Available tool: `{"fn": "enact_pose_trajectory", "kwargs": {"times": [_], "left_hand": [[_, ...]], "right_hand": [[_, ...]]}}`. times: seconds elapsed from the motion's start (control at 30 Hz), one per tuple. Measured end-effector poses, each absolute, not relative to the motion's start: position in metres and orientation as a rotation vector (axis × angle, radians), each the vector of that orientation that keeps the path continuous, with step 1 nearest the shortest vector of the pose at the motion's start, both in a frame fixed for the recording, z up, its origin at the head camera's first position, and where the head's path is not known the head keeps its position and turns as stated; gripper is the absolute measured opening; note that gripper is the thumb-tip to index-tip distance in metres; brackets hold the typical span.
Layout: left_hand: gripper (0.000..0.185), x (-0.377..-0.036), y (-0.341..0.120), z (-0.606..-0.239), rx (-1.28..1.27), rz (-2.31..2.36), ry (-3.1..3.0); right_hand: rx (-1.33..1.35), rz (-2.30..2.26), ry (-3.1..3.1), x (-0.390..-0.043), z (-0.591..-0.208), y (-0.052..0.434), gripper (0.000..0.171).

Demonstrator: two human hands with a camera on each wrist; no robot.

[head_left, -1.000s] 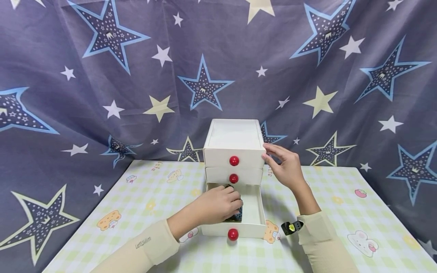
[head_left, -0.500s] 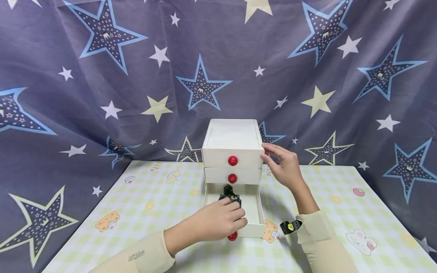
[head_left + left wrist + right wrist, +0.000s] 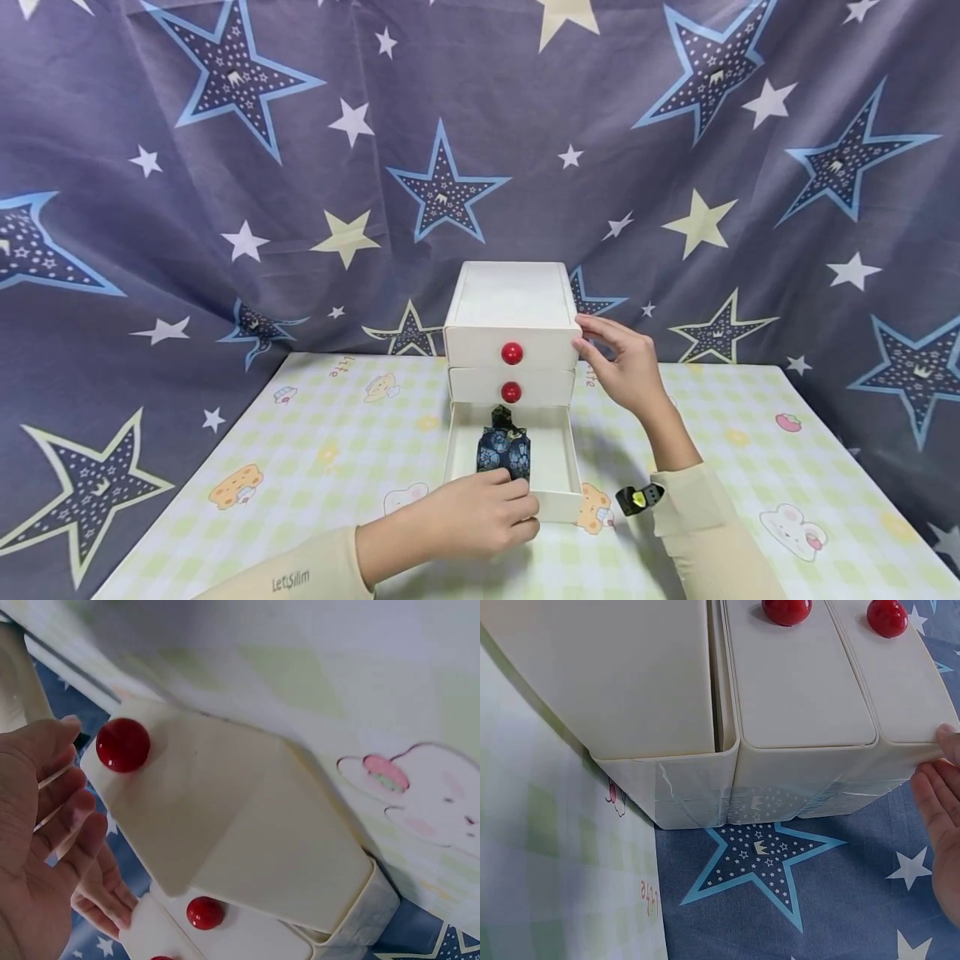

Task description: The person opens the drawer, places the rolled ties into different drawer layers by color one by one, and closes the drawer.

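Observation:
A white drawer cabinet stands on the table with its bottom drawer pulled out. In that drawer lies a dark blue patterned thing, perhaps fabric, with a small black-green piece at its far end. My left hand is at the drawer's front and hides its knob in the head view. In the left wrist view its fingers curl loosely beside the red knob, holding nothing. My right hand touches the cabinet's upper right corner, thumb at the front edge and fingers along the side.
The two upper drawers, with red knobs, are closed. A checked tablecloth with cartoon prints covers the table. A star-patterned curtain hangs close behind the cabinet. A black strap is at the right wrist.
The left hand has come off the blue patterned thing and moved back toward the drawer's front, leaving it lying in the drawer. The right hand stays at the cabinet corner.

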State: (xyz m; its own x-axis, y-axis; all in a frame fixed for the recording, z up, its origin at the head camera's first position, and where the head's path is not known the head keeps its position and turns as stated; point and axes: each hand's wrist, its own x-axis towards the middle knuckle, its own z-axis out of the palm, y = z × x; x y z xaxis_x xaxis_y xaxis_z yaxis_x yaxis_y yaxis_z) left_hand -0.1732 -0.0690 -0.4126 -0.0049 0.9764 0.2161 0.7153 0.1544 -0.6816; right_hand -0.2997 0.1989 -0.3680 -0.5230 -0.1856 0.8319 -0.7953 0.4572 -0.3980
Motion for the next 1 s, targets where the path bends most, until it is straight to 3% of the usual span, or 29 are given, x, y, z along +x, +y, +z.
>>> {"fn": "enact_pose_trajectory", "kwargs": {"times": [1.0], "left_hand": [[0.02, -0.173, -0.07, -0.431, -1.627, 0.689, -1.736]], "right_hand": [[0.816, 1.064, -1.969, -0.298, -0.369, 0.197, 0.036]]}}
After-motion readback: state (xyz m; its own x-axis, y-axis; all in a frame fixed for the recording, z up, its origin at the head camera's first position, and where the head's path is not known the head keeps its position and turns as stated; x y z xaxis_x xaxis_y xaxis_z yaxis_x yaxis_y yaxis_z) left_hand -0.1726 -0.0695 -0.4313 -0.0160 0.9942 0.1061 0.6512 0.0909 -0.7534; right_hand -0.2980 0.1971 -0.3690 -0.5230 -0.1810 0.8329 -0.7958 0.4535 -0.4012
